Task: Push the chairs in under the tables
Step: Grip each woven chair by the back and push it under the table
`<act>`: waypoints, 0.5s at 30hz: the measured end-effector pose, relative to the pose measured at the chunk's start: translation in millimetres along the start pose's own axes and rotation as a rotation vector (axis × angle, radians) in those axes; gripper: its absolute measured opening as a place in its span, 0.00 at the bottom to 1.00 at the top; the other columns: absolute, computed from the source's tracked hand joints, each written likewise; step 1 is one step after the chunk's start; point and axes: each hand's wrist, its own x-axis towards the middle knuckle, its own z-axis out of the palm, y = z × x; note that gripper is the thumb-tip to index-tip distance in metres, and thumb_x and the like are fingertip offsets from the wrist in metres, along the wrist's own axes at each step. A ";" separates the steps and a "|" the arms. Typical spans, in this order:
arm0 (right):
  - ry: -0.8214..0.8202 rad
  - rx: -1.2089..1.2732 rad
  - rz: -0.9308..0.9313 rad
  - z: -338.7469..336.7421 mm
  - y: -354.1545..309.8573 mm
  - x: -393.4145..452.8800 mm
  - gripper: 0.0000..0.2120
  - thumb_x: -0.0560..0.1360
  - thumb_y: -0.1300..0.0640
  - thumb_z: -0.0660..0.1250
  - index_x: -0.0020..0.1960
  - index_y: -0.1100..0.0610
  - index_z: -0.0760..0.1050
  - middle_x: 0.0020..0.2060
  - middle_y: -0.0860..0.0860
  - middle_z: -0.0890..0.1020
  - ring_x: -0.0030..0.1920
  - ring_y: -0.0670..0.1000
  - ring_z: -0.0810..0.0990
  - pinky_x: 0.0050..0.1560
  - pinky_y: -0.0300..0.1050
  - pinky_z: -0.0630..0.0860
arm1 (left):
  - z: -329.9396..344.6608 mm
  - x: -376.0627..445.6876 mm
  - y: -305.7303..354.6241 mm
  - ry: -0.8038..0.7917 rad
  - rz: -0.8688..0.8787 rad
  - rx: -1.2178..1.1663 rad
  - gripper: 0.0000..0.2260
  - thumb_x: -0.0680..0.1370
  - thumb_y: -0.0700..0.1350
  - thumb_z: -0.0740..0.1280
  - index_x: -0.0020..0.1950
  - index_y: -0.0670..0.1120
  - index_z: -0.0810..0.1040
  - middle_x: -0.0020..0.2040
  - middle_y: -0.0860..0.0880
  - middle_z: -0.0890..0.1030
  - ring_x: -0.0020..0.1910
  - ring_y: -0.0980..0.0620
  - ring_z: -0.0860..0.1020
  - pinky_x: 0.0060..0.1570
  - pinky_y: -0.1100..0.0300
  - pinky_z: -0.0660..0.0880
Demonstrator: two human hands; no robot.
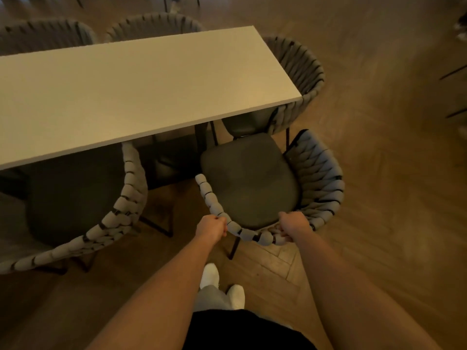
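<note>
Chair (250,183) stood skewed off the table's (126,92) near right corner, seat uncovered; its back rim was clasped by left hand (213,227) and right hand (293,227), presumably for pushing it under

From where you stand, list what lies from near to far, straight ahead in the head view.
White shoes → left hand and right hand gripping the chair back → that chair's dark seat → white table → the chairs on the far side.
</note>
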 end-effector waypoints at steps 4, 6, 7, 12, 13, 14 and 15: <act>0.046 -0.095 -0.055 -24.8 0.4 15.2 0.11 0.84 0.57 0.57 0.53 0.62 0.75 0.41 0.56 0.81 0.40 0.55 0.81 0.37 0.49 0.81 | 16.0 20.4 20.6 -0.040 -0.051 -0.003 0.11 0.84 0.49 0.63 0.50 0.45 0.81 0.49 0.43 0.84 0.51 0.44 0.83 0.57 0.48 0.79; 0.031 -0.159 -0.043 -37.3 4.2 30.1 0.12 0.84 0.59 0.55 0.49 0.59 0.75 0.48 0.59 0.83 0.46 0.59 0.83 0.47 0.54 0.84 | 26.3 27.7 29.8 -0.059 -0.070 -0.024 0.11 0.84 0.48 0.63 0.50 0.45 0.81 0.45 0.44 0.82 0.47 0.46 0.82 0.57 0.48 0.78; 0.038 -0.162 -0.043 -42.3 8.1 38.0 0.14 0.84 0.58 0.55 0.45 0.59 0.74 0.49 0.61 0.83 0.48 0.60 0.83 0.51 0.56 0.83 | 32.3 31.6 32.4 -0.066 -0.080 -0.039 0.10 0.83 0.48 0.63 0.50 0.45 0.81 0.43 0.45 0.82 0.46 0.46 0.81 0.57 0.48 0.79; 0.044 0.050 -0.001 -67.5 12.2 62.7 0.13 0.83 0.55 0.61 0.55 0.63 0.78 0.43 0.57 0.83 0.35 0.52 0.79 0.33 0.44 0.78 | 61.8 39.2 40.8 -0.075 -0.175 -0.147 0.06 0.83 0.43 0.65 0.49 0.42 0.78 0.40 0.44 0.78 0.39 0.48 0.77 0.42 0.55 0.75; 0.029 0.006 -0.016 -72.5 12.7 68.8 0.12 0.83 0.55 0.60 0.57 0.63 0.76 0.49 0.58 0.84 0.40 0.53 0.81 0.36 0.44 0.79 | 68.3 39.1 43.4 -0.058 -0.180 -0.174 0.05 0.83 0.42 0.65 0.50 0.42 0.77 0.39 0.45 0.78 0.37 0.49 0.76 0.38 0.57 0.75; 0.037 0.002 -0.026 -76.5 17.8 86.9 0.13 0.84 0.55 0.58 0.60 0.63 0.74 0.54 0.59 0.83 0.45 0.54 0.81 0.43 0.44 0.81 | 74.2 38.3 46.7 -0.049 -0.195 -0.212 0.04 0.83 0.40 0.64 0.50 0.42 0.76 0.38 0.45 0.76 0.36 0.50 0.75 0.35 0.59 0.74; 0.062 0.046 -0.002 -83.7 20.1 97.1 0.14 0.85 0.56 0.56 0.63 0.63 0.73 0.56 0.59 0.81 0.48 0.54 0.80 0.49 0.47 0.80 | 80.8 39.2 47.0 -0.024 -0.199 -0.242 0.04 0.83 0.39 0.64 0.50 0.41 0.76 0.38 0.45 0.76 0.35 0.51 0.74 0.34 0.60 0.73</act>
